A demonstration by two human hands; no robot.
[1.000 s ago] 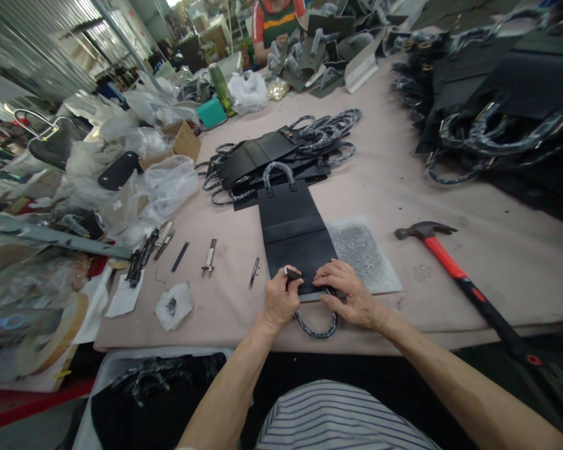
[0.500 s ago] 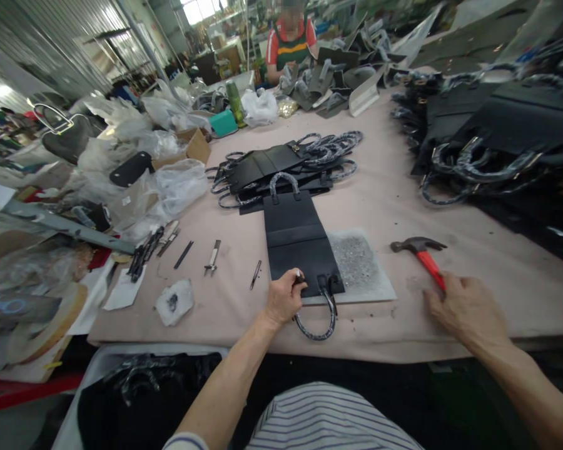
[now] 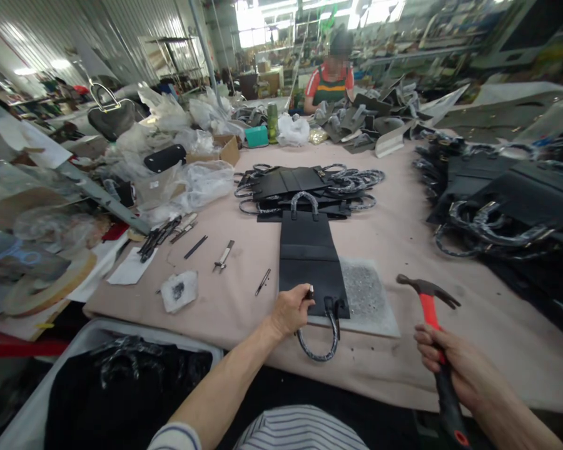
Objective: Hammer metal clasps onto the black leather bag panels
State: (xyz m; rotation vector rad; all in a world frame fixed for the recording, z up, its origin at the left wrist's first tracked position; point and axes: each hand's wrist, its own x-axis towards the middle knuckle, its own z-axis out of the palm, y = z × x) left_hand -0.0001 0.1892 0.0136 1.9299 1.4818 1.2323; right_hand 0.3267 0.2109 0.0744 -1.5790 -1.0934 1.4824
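Note:
A black handbag panel [image 3: 308,269] lies on the table, its lower part over a speckled white slab [image 3: 370,299]. Plastic-wrapped handles sit at both ends; the lower handle [image 3: 317,357] loops over the near edge. My left hand [image 3: 287,310] is closed round a short metal punch [image 3: 311,291], held over the panel near the left end of that handle. Only the punch's shiny top and part of its dark shaft show. To the right, my right hand [image 3: 460,357] wraps round the red-and-black grip of a claw hammer [image 3: 429,305], raised over the table.
Behind the panel lies a stack of black bag pieces [image 3: 291,181]; a bigger pile [image 3: 492,181] fills the right. Pliers-like tool [image 3: 224,256], a thin rod [image 3: 263,282] and a plastic-wrapped lump [image 3: 179,291] lie left. A white bin [image 3: 216,356] stands below. A co-worker [image 3: 329,84] sits opposite.
My right hand has left the panel's lower edge, taken hold of the hammer and lifted it off the table. My left hand stays at the panel with the punch. The view has tilted up.

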